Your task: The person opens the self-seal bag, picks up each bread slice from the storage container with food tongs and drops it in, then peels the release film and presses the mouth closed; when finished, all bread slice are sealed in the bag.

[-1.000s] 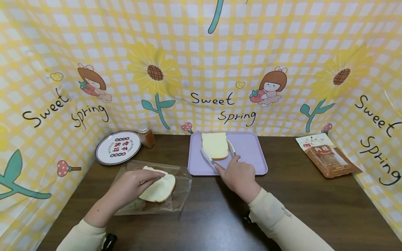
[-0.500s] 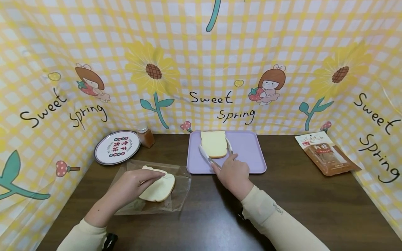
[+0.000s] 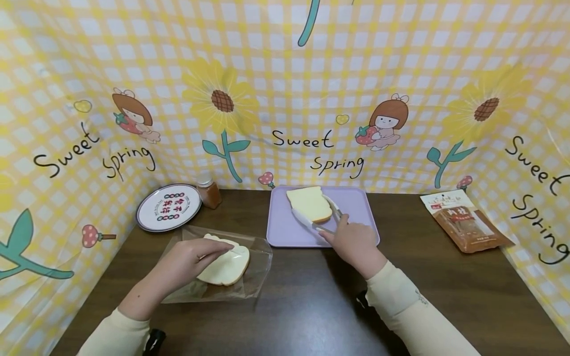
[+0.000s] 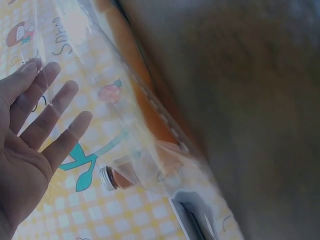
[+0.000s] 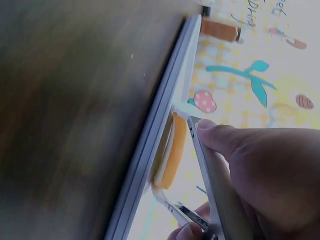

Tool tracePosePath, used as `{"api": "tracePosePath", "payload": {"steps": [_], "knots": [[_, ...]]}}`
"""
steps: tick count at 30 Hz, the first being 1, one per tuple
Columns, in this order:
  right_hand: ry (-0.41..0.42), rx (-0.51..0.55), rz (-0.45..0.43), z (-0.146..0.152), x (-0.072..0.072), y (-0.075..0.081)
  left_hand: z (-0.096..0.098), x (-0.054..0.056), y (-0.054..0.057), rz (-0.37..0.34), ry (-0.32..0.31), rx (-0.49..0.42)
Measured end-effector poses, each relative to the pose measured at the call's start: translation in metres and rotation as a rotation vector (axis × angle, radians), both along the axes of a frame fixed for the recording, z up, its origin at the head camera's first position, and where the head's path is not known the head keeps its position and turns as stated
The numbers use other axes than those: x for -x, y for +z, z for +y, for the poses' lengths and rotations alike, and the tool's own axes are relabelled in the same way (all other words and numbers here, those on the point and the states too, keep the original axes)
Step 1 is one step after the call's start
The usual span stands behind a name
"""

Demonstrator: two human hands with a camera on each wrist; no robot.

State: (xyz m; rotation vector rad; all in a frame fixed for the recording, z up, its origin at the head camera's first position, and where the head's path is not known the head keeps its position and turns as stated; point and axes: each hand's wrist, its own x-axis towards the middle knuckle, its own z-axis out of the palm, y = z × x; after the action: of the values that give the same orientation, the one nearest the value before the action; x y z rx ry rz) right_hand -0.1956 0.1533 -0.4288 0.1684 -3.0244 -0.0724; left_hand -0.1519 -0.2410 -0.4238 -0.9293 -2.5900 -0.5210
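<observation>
My right hand (image 3: 356, 243) grips a pair of tongs (image 3: 307, 221) with pale tips. Those tips lie on either side of a slice of bread (image 3: 309, 203), which sits slightly turned on the lilac tray (image 3: 356, 210). In the right wrist view, thumb and fingers press the tongs (image 5: 207, 172) from both sides, and the slice's brown crust (image 5: 172, 150) shows beyond. My left hand (image 3: 196, 257) reaches over a clear plastic bag (image 3: 258, 277) with another bread slice (image 3: 229, 269) in it. In the left wrist view its fingers (image 4: 60, 102) are extended and spread behind clear film.
A white plate (image 3: 147, 217) with a dark rim and red lettering stands at the back left, beside a small jar (image 3: 209, 195) of brown powder. On the right lies a brown packet (image 3: 472, 227). A checked cloth (image 3: 294, 99) walls in the brown table (image 3: 303, 311).
The tongs and my right hand have moved to the right, and the slice on the tray has shifted right and turned with them. My left hand has stayed in place over the bag.
</observation>
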Motion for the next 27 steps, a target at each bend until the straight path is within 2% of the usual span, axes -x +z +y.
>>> {"api": "tracePosePath", "payload": {"steps": [3,6,8,13,16,18,24,27], "knots": [[-0.010,0.036,-0.025,0.007,0.001,0.001,0.000,0.000,0.001,0.001,0.002,0.000],[-0.002,0.035,0.010,0.009,0.000,-0.001,0.001,0.000,0.001,0.003,0.004,0.001],[0.024,0.014,0.086,0.010,-0.002,-0.003,0.001,0.000,0.002,0.001,0.004,0.001],[0.097,-0.052,0.358,0.012,-0.006,-0.011,0.001,0.001,0.002,0.001,-0.003,0.002],[0.121,-0.071,0.441,0.015,-0.007,-0.013,0.001,0.001,0.002,0.000,-0.004,0.000],[0.123,-0.065,0.440,0.017,-0.007,-0.014,0.002,0.000,0.002,-0.002,-0.004,-0.003],[0.099,0.003,0.338,0.027,-0.007,-0.016,0.003,0.000,0.002,0.007,-0.009,-0.006],[0.121,0.011,0.341,0.034,-0.008,-0.019,0.003,0.001,0.002,0.010,-0.012,-0.003]]}}
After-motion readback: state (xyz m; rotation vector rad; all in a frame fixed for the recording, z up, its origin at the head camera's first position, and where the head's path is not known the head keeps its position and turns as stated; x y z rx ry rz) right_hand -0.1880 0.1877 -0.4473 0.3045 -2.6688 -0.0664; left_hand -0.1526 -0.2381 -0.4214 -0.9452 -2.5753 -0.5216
